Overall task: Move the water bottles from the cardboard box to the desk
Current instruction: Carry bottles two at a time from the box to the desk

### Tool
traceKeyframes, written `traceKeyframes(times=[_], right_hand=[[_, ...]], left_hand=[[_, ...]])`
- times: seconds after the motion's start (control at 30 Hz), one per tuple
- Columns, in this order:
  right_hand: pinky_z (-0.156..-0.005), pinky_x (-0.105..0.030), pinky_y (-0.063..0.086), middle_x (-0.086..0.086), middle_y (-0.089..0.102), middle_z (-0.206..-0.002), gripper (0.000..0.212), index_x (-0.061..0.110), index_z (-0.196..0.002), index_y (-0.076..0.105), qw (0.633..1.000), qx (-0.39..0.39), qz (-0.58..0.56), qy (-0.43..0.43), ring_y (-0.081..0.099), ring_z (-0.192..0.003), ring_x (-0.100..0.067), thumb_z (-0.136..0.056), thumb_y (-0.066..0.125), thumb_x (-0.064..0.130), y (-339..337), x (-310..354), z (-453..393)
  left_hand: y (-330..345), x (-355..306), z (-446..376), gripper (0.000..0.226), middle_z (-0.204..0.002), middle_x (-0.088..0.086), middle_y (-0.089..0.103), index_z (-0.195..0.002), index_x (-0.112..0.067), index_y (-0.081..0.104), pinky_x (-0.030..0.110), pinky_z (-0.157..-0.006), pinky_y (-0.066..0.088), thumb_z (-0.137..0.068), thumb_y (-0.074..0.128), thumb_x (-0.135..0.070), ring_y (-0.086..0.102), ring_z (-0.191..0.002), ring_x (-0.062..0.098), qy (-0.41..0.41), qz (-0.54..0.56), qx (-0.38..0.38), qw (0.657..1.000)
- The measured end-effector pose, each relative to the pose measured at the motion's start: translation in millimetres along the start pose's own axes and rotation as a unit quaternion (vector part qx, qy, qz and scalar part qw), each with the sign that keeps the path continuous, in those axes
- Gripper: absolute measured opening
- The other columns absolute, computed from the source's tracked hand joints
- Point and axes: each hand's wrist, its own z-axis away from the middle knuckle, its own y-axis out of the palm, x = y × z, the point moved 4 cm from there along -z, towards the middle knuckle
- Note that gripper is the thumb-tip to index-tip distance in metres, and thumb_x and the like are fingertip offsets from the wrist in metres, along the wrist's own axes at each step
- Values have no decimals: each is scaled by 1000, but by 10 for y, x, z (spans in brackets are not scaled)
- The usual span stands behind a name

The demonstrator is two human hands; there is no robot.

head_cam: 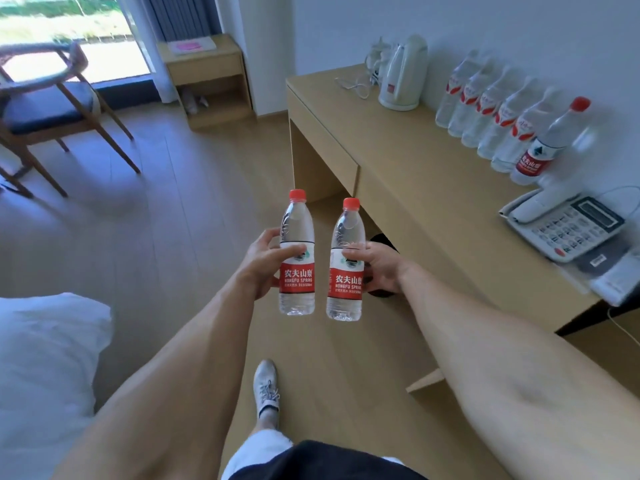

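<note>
Near edge: dark shorts (322, 459), one grey shoe (266, 388) on the wood floor (166, 216), white bed (41, 362) at lower left. Both bare forearms reached forward over the floor.

Left hand (266, 263) gripped the left bottle (297, 252) at the label, thumb across the front, fingers curled round behind. Right hand (375, 268) gripped the right bottle (345, 259) the same way at label height, thumb on the front. Both bottles were upright, red caps up, red labels facing the camera, side by side and just apart, held in the air above the floor, short of the surface (408, 168).

The surface stood to the right, along the wall. On its near end sat a phone (562, 225) with keypad and some blurred dark items beside it. Behind the phone a row of bottles (498, 116) stood along the wall, six countable though blurred; the nearest one (550, 142) showed a red cap and red label. Past the row stood a white kettle (403, 76) with a loose cord (353, 85) lying beside it.

Far left: a chair (52, 109) with dark seat by the window, and a small nightstand (207, 81) with something pink on top. Cardboard box not in view.
</note>
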Motion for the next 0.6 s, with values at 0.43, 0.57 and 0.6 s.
traceKeyframes(times=[0.43, 0.57, 0.6], right_hand=[[-100, -56, 48, -10, 68, -109, 33, 16, -125, 59, 980, -143, -132, -47, 63, -102, -28, -93, 65, 24, -263, 1189, -1128], [-99, -53, 48, -8, 69, -108, 26, 21, -118, 63, 971, -184, -145, -54, 62, -100, -26, -92, 66, 24, -561, 1424, -1292], [-96, -52, 50, -8, 68, -110, 29, 21, -120, 62, 970, -193, -139, -54, 61, -102, -27, -92, 67, 26, -661, 1477, -1322]], left_hand=[[-128, -1310, -2124, 46, -102, 8, 76, -117, -30, 59, 48, -70, 61, -80, 83, -19, 76, -90, 28, 18, -45, 160, 986], [120, -1605, -2600, 51, -108, 11, 75, -127, -24, 58, 47, -72, 60, -82, 81, -17, 75, -94, 32, 19, -46, 210, 976], [210, -1666, -2709, 52, -109, 12, 74, -128, -23, 56, 46, -70, 59, -82, 80, -16, 74, -94, 32, 19, -48, 223, 973]])
